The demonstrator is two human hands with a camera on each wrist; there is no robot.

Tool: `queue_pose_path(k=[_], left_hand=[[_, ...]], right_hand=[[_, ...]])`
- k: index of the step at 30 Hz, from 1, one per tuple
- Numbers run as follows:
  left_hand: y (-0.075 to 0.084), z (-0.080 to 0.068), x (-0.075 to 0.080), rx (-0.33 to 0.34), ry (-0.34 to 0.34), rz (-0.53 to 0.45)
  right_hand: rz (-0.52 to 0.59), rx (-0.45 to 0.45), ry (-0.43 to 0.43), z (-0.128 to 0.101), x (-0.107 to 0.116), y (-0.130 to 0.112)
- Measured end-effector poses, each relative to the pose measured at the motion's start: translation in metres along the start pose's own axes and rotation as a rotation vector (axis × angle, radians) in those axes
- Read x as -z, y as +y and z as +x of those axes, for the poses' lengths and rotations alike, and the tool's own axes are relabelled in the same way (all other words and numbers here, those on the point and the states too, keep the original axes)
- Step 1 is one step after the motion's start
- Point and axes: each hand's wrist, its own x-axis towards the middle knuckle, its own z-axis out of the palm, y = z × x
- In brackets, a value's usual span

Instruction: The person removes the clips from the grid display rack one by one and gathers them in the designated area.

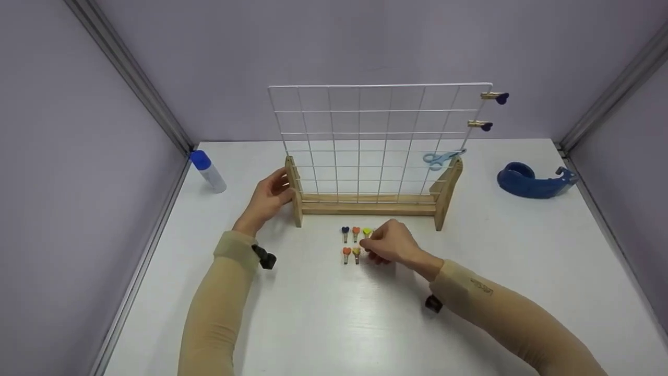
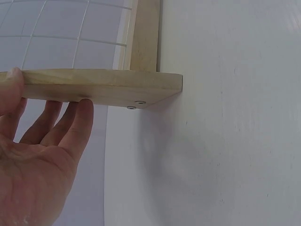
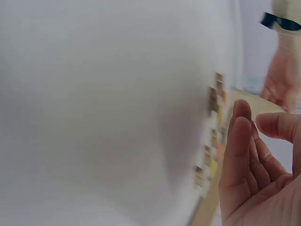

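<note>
A white wire grid stands upright in a wooden stand. At the stand's left end panel, my left hand grips the wood; in the left wrist view its thumb lies at the panel's edge and its fingers touch the outer face. Small wooden clips with heart tops lie in two rows before the stand, among them a dark blue clip and an orange clip. My right hand hovers at the right of these rows, partly covering them. Its thumb and fingers are apart, with nothing visible between them.
Two dark blue heart clips, an upper clip and a lower clip, sit on the grid's right edge. Light blue scissors lie behind the grid. A blue tape dispenser stands right, a blue-capped bottle left.
</note>
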Motion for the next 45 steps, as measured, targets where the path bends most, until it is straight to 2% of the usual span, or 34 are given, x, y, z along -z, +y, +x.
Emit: queue_pose_path(k=[5, 10, 13, 16, 18, 20, 22, 27, 30, 34, 39, 45], left_hand=[[0.001, 0.000, 0.000, -0.003, 0.006, -0.004], [0.002, -0.002, 0.000, -0.010, 0.003, 0.004], [0.002, -0.003, 0.000, -0.010, 0.004, 0.002], [0.003, -0.003, 0.002, -0.005, 0.007, -0.001], [0.003, -0.002, 0.003, -0.005, 0.008, 0.000], [0.003, -0.002, 0.004, -0.007, 0.008, -0.003], [0.003, -0.002, 0.004, -0.011, 0.009, -0.010], [0.001, -0.002, 0.004, -0.005, -0.001, -0.019], [0.002, -0.003, 0.004, 0.002, -0.003, -0.014], [0.003, -0.002, 0.005, 0.002, 0.007, -0.014], [0.001, -0.001, 0.006, 0.011, 0.005, -0.002], [-0.001, 0.001, 0.006, 0.004, 0.006, -0.002]], right_hand=[[0.077, 0.098, 0.043, -0.021, 0.056, -0.008], [0.165, 0.196, 0.152, -0.050, 0.121, -0.015], [0.259, 0.250, 0.274, -0.066, 0.157, -0.019], [0.413, 0.340, 0.417, -0.076, 0.190, -0.020], [0.524, 0.402, 0.518, -0.076, 0.208, -0.018], [0.583, 0.449, 0.594, -0.072, 0.221, -0.013], [0.595, 0.464, 0.642, -0.066, 0.230, -0.007], [0.671, 0.519, 0.607, -0.048, 0.236, 0.002], [0.711, 0.610, 0.607, -0.042, 0.237, -0.005], [0.712, 0.706, 0.636, -0.035, 0.242, -0.023], [0.763, 0.691, 0.682, -0.028, 0.244, -0.038], [0.869, 0.669, 0.733, -0.024, 0.244, -0.043]])
